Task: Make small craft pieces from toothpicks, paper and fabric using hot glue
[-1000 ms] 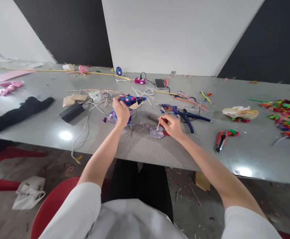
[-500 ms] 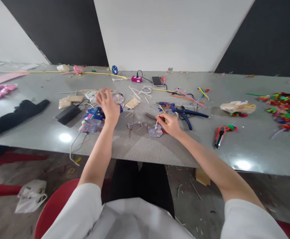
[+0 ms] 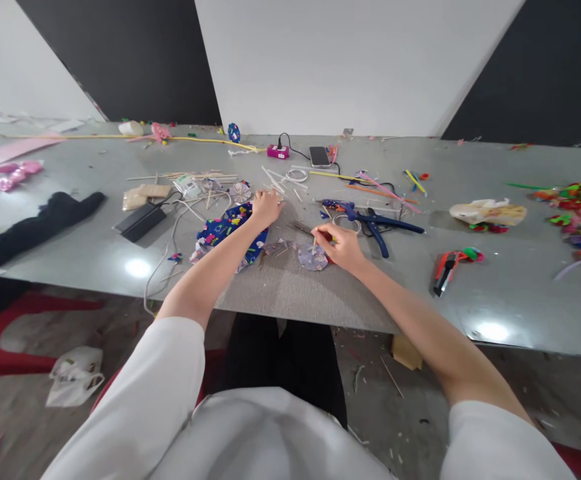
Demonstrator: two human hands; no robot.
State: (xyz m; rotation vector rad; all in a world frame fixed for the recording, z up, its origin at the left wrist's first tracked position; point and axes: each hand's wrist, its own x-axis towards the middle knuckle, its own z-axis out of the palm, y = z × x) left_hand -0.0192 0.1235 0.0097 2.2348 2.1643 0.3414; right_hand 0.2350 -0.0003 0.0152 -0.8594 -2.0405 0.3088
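Observation:
My right hand [image 3: 339, 245] pinches a thin wooden stick [image 3: 314, 245], whose tip touches a small round lilac paper piece [image 3: 312, 257] on the grey table [image 3: 295, 293]. My left hand [image 3: 266, 207] reaches forward and rests palm down among loose sticks, covering the spot where a small tan packet lay. Its fingers are curled, and the hand's back hides whether they grip anything. A crumpled blue patterned paper [image 3: 223, 230] lies under my left forearm, apart from the hand.
A blue glue gun [image 3: 365, 220] lies right of my right hand, and a red-black cutter [image 3: 445, 270] farther right. A black box [image 3: 138, 221], white cable [image 3: 163, 263] and black cloth [image 3: 35, 227] lie left. A phone [image 3: 319, 156] sits at the back, colourful pieces [image 3: 580, 213] far right.
My left hand carried the blue patterned paper leftward, let it go, then swung forward and right onto the sticks. The right hand has kept the stick on the lilac paper.

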